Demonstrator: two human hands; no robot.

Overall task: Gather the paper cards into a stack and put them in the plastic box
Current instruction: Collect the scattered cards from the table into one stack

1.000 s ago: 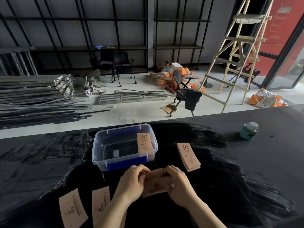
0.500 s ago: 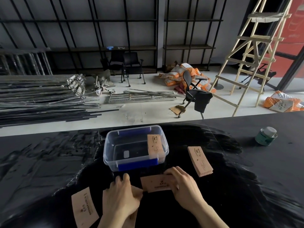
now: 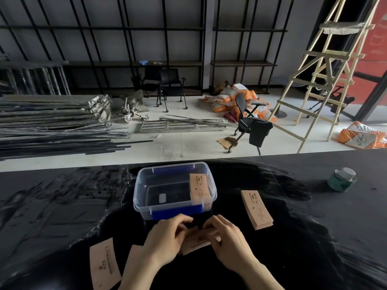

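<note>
My left hand (image 3: pixel 167 237) and my right hand (image 3: pixel 227 237) meet in front of the clear plastic box (image 3: pixel 144 197), both gripping a small stack of tan paper cards (image 3: pixel 196 242) between them. The box has blue clips and holds a card stack (image 3: pixel 199 189) leaning at its right side. Another stack of cards (image 3: pixel 256 209) lies on the table right of the box. A single card (image 3: pixel 103 265) lies at the lower left; a second one beside it is mostly hidden under my left forearm.
The table (image 3: pixel 314 248) is covered in crinkled black plastic film. A green tin with a pale lid (image 3: pixel 341 180) stands at the far right. Beyond the table edge lie metal rods, chairs, sacks and a wooden ladder on the floor.
My left hand went down to a card at the lower left, picked it up and came back to my right hand, joining it to the held cards. The view shifted slightly.
</note>
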